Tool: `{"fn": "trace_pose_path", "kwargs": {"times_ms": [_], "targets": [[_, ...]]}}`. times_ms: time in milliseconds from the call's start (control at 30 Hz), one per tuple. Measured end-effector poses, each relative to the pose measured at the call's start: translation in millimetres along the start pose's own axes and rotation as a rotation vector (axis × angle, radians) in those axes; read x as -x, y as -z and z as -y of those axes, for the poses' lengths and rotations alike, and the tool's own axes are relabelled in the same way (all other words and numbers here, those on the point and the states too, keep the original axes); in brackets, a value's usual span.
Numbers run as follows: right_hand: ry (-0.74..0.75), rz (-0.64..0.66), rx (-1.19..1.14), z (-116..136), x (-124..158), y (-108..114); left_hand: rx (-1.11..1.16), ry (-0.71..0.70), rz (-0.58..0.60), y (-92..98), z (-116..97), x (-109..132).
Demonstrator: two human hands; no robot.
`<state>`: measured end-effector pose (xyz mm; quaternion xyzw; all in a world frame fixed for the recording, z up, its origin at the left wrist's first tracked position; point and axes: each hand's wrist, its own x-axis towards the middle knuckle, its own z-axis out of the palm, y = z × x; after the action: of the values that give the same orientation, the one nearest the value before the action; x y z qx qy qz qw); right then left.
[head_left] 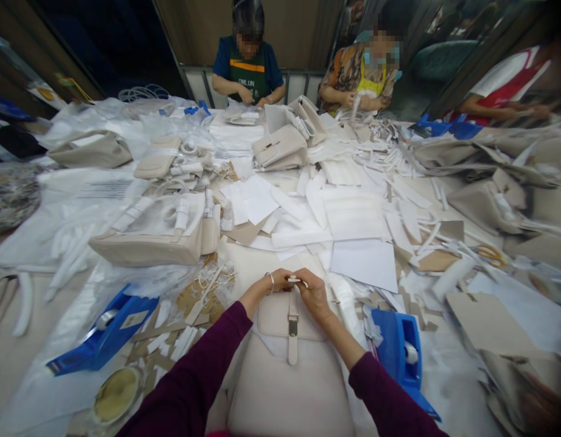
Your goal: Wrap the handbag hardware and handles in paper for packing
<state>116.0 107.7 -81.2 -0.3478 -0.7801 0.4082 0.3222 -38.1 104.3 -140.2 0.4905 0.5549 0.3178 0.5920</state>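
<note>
A beige bag (289,388) lies in front of me, with a buckled strap (293,328) down its front pocket. At the top end of the bag, my left hand (278,281) and my right hand (313,294) meet, fingers closed on a small pale piece (295,280) at the upper end of the strap. A bracelet circles my left wrist. The fingertips of both hands nearly touch, and part of the piece is hidden by them.
Blue tape dispensers (110,331) (401,349) flank the bag. A round tin (116,394) stands at lower left. Wrapped bags (148,246), white sheets (364,261) and scraps cover the table. Scissors (492,255) lie at right. Several people work across the table.
</note>
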Motion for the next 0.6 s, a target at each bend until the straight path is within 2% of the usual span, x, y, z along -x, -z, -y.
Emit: {"fn": "trace_pose_path", "kwargs": {"times_ms": [100,200,333,467,600], "targets": [[0.088,0.075,-0.018,16,18,10,0.058,0.003,0.12,8.7,-11,11],[0.139,0.114,0.029,27,39,17,0.166,0.047,0.155,11.1,-21,22],[0.184,0.104,0.102,34,57,20,0.183,0.051,0.131,8.3,-31,32],[0.229,0.089,0.161,43,57,12,0.175,0.023,0.111,11.2,-39,41],[0.269,0.093,0.194,46,51,-1,0.07,0.059,-0.018,22.1,-43,49]]}}
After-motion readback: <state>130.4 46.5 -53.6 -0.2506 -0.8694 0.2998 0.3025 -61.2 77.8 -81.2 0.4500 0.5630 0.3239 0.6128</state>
